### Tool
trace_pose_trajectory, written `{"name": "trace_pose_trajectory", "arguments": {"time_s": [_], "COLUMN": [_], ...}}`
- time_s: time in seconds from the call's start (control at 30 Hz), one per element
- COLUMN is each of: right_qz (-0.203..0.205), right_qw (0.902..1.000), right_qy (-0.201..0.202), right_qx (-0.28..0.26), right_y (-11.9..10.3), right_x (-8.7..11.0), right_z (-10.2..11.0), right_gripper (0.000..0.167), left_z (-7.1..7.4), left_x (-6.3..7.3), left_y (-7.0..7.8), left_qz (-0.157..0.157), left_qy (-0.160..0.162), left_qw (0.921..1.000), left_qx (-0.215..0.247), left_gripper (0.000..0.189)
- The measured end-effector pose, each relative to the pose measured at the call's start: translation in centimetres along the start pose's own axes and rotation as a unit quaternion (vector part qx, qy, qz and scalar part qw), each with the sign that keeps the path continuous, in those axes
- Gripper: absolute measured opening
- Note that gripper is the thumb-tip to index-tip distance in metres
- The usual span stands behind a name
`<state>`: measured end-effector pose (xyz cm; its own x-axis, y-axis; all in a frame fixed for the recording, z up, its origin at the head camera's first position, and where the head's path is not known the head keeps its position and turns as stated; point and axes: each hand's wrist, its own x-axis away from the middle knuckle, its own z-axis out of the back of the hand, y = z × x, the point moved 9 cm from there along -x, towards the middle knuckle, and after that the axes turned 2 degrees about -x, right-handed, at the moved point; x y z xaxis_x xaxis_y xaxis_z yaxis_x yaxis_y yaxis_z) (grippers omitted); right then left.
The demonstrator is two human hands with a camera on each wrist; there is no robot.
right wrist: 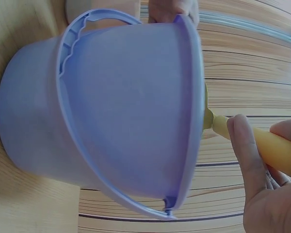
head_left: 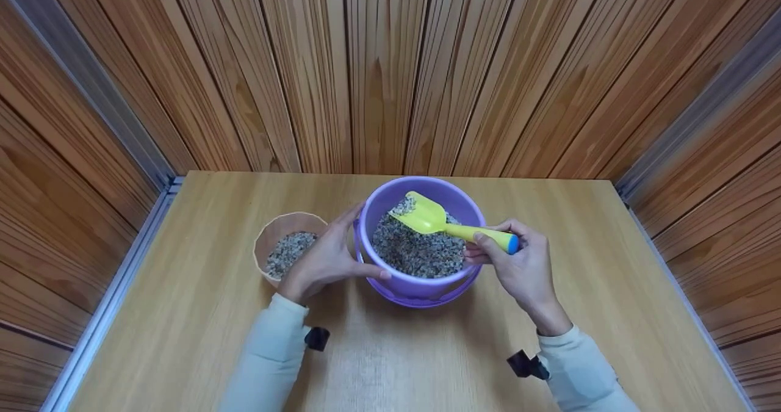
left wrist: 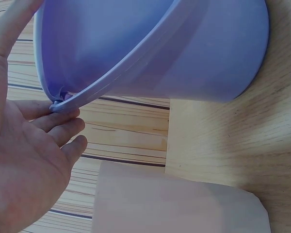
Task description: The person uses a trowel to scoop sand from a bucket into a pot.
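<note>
A purple bucket holds grey, gravel-like grains. Over these grains is a yellow toy shovel with a blue handle end, some grains lying on its blade. My right hand grips the shovel's handle beside the bucket's right rim. My left hand rests against the left side of the bucket's rim, thumb and fingers spread apart. In the left wrist view, fingertips lie near the rim by the handle joint. To the left stands a pale tub, with more grains inside.
All this stands on a wooden table. Wood-plank panels rise behind and at both sides. The bucket's purple carry handle hangs down along its near side. Metal rails run along the table's sides.
</note>
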<state>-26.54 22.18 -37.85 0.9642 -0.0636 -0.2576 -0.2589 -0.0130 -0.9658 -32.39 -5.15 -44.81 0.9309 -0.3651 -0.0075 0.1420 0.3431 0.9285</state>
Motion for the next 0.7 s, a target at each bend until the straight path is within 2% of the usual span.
{"name": "trace_pose_trajectory", "arguments": {"time_s": [0.47,0.7], "right_qz": [0.012,0.007], "right_qw": [0.9997,0.9995], "right_qy": [0.002,0.009], "right_qx": [0.022,0.028], "right_y": [-2.1,-2.2], "right_x": [1.2,1.4], "right_z": [0.7,0.9], "right_gripper": [0.015,0.014], "left_z": [0.0,0.5], "left_x": [0.1,0.6], "left_y": [0.1,0.2], "left_qz": [-0.001,0.001], "left_qy": [-0.002,-0.004], "left_qw": [0.9999,0.9989], "left_qx": [-0.01,-0.048], "left_gripper": [0.138,0.137]}}
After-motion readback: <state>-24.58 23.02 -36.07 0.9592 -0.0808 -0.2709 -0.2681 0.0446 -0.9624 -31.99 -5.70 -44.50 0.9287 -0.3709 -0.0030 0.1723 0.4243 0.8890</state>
